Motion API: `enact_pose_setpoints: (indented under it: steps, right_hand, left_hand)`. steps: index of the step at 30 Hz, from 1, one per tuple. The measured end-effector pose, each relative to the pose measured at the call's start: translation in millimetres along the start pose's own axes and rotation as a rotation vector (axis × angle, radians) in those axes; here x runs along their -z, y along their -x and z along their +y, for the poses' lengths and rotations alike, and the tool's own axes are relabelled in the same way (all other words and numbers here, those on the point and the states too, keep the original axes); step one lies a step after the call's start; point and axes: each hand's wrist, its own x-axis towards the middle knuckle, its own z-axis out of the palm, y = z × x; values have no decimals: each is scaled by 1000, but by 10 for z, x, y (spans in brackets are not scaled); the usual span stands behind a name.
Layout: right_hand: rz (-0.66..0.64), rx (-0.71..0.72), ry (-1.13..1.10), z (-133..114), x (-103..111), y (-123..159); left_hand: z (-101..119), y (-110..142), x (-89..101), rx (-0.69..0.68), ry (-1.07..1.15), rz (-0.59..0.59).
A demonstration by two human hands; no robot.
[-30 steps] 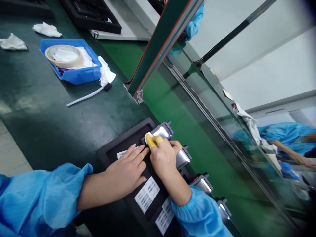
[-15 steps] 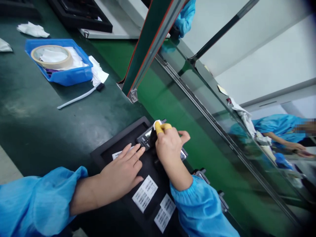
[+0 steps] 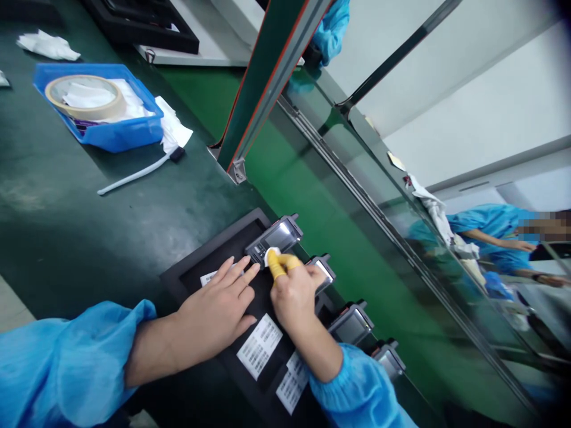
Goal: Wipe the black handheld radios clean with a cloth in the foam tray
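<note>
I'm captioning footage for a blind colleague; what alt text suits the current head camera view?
The right hand, two fingers yellow-covered, presses a white pad onto a gray device; the left hand lies spread beside it. More devices line the black tray, with barcode labels nearby. Beyond is a blue bin.

"What carries all this?"

"A smooth dark green tabletop [image 3: 147, 232]. Beneath the right hand's [image 3: 294, 294] grip lies a rectangular black foam tray [image 3: 214, 242]."

"And farther from the grip?"

"A pale, thin tube with a black end [image 3: 134, 178], then a blue plastic bin [image 3: 122, 137] with crumpled white tissue [image 3: 170, 122] beside it. Farthest, past the bin, another white wad [image 3: 49, 46]."
</note>
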Motion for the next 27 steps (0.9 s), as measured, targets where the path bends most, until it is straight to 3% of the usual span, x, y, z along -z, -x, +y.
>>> enact_pose_setpoints:
  steps: [4, 11, 15, 19, 21, 23, 27]
  right_hand:
    - [-47, 47, -74, -114, 56, 15]
    - [-56, -148, 135, 301, -11, -443]
    - [-121, -114, 70, 64, -55, -375]
    - [-212, -24, -79, -304, 1, -154]
    - [-205, 13, -118, -339, 30, -122]
    - [-146, -3, -95, -231, 43, -166]
    - [-65, -199, 69, 151, 16, -297]
  left_hand:
    - [-6, -1, 6, -16, -17, 11]
    - [0, 1, 12, -3, -5, 9]
    - [0, 8, 11, -12, 32, 40]
    - [29, 0, 131, -45, 150, 202]
    - [47, -2, 216, -54, 216, 304]
    - [58, 1, 287, -73, 264, 390]
    - [48, 2, 361, -98, 387, 527]
